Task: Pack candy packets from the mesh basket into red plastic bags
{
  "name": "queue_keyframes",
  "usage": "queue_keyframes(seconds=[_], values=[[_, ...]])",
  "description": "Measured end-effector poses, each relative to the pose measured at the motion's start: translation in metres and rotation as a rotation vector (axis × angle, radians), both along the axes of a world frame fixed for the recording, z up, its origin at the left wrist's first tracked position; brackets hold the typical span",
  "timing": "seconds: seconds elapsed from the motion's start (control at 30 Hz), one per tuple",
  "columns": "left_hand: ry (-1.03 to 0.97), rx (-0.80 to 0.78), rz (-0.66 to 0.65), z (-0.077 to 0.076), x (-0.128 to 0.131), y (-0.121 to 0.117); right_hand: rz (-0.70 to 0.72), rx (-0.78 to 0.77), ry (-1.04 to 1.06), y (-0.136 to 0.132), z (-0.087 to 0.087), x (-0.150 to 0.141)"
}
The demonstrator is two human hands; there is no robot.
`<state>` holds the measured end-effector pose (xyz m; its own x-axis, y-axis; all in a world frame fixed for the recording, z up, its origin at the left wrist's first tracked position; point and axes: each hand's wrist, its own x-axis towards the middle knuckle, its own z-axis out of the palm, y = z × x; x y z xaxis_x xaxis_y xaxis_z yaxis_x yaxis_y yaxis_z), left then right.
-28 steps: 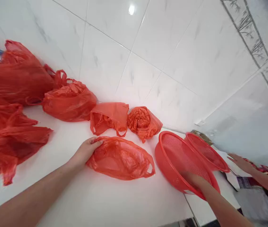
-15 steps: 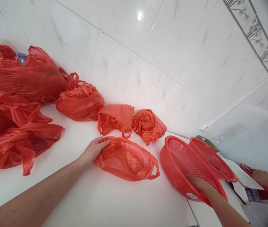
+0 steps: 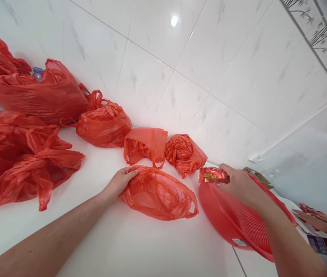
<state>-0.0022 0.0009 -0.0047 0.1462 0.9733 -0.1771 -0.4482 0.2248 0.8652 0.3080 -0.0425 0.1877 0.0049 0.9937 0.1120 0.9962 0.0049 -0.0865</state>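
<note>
My left hand (image 3: 119,182) grips the left edge of a flat red plastic bag (image 3: 160,194) lying on the white counter (image 3: 117,242). My right hand (image 3: 239,184) is raised over a red mesh basket (image 3: 235,225) and pinches a small red packet with gold print (image 3: 213,175). The packet hangs just above the basket's near rim, to the right of the bag.
Two small red bags (image 3: 145,146) (image 3: 185,154) sit against the tiled wall behind my hands. Bigger red bags (image 3: 103,122) (image 3: 22,161) pile up at the left, one with a bottle cap (image 3: 37,72) showing. Another person's hands (image 3: 319,223) rest at the far right.
My right hand has come up out of the red basket holding the small red packet and moved left toward the bag. My left hand has kept its grip on the bag's edge.
</note>
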Motion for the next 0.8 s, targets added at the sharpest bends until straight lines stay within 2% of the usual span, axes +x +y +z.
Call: queue_keyframes(seconds=[0.13, 0.3, 0.37, 0.43, 0.53, 0.6, 0.67, 0.73, 0.8], values=[[0.022, 0.003, -0.019, -0.003, -0.001, 0.001, 0.209, -0.143, 0.233, -0.008, -0.012, -0.040], [0.011, -0.016, -0.038, -0.003, -0.001, 0.002, 0.381, -0.290, 0.374, -0.009, -0.044, -0.092], [0.000, -0.031, -0.048, -0.002, -0.001, 0.001, 0.415, -0.275, 0.371, -0.003, -0.059, -0.105], [-0.001, -0.047, -0.051, 0.000, -0.001, 0.001, 0.429, -0.194, 0.382, 0.007, -0.069, -0.109], [0.002, -0.062, -0.027, 0.001, -0.001, 0.002, 0.353, 0.068, 0.471, 0.024, -0.069, -0.089], [0.007, -0.053, -0.021, 0.002, 0.000, 0.002, 0.206, 0.307, 0.493, 0.037, -0.059, -0.060], [0.021, -0.040, -0.033, 0.003, 0.000, 0.002, 0.025, 0.450, 0.416, 0.050, -0.050, -0.024], [0.043, -0.035, -0.043, 0.004, 0.000, 0.001, -0.148, 0.347, 0.262, 0.058, -0.045, 0.011], [0.060, -0.036, -0.048, 0.005, 0.000, 0.000, -0.200, 0.228, 0.193, 0.060, -0.048, 0.035]])
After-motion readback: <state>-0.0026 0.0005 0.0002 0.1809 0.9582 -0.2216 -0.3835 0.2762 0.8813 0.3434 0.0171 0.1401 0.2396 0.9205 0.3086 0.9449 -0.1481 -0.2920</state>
